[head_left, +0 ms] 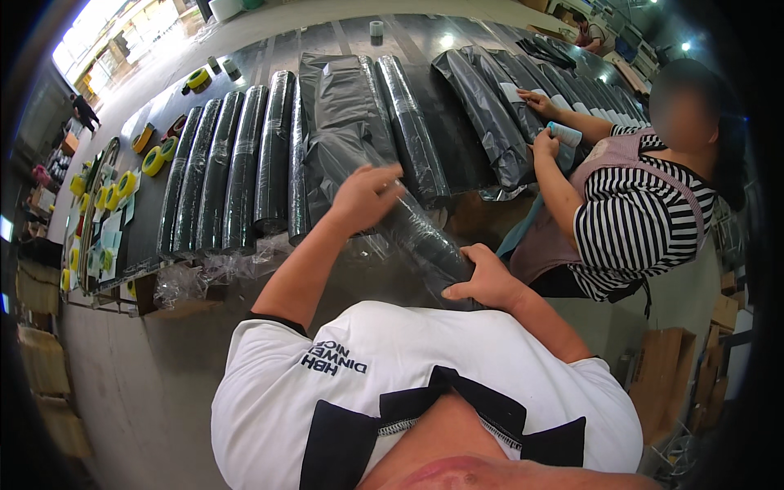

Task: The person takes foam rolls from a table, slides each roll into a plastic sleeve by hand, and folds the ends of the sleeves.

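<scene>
Right hand (494, 282): nearest the wearer's white shirt; fingers and thumb closed about the near end of the roll.
Wrapped roll, black under clear film (420, 238): near part held out past the worktop's near edge, far part inside the bag.
Roll's axis: slanting, near end toward the wearer and to the right, far end away and to the left; straight as far as visible.
Left hand (365, 200): over the roll close to the bag's mouth, fingers partly spread and blurred; firm contact cannot be told.
Bag, dark grey plastic (347, 122): creased, lying lengthwise away from the wearer.
Step at the bag: apparently sleeving, roll part way in.
Next move, judged: a push from the right hand along the roll's axis, the left hand guiding the bag's mouth so the film does not snag.
Worktop, dark (327, 39): carries all the rolls.
Clear-wrapped rolls, row (241, 167): left of the bag, side by side.
Yellow tape rolls (153, 161): farther left.
Co-worker, striped sleeves (608, 216): at right, holding a white-and-blue cylinder (565, 134) beside grey bagged rolls (478, 110).
White cylinder, upright (376, 29): near the far edge.
</scene>
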Tool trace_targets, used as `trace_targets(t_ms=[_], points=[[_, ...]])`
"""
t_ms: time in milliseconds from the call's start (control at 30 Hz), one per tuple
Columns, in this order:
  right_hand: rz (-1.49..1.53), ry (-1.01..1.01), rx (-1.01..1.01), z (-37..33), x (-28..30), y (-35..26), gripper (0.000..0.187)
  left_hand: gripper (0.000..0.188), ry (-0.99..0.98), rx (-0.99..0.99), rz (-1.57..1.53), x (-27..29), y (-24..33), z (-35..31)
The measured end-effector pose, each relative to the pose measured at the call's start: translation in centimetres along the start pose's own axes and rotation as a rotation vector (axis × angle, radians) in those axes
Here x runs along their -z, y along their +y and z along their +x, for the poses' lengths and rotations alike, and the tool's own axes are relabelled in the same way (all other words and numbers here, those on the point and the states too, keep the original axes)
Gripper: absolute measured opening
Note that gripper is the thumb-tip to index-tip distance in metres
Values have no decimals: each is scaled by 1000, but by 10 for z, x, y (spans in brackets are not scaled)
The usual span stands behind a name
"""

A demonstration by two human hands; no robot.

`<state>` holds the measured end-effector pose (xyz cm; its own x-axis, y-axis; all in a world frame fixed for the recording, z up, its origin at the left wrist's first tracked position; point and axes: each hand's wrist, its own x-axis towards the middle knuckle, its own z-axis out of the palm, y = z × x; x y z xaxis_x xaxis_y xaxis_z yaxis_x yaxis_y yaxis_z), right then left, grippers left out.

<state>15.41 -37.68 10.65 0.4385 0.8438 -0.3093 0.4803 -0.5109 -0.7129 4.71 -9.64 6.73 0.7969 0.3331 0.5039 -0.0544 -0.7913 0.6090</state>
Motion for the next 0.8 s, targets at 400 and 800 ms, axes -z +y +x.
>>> trace_targets(t_ms=[400,800], points=[[-116,34,49,5,25,-27,72,54,623,1105,-1374,-27,-54,43],[-91,-30,49,149,22,-100,73,54,500,1019,-1253,22,-115,77]])
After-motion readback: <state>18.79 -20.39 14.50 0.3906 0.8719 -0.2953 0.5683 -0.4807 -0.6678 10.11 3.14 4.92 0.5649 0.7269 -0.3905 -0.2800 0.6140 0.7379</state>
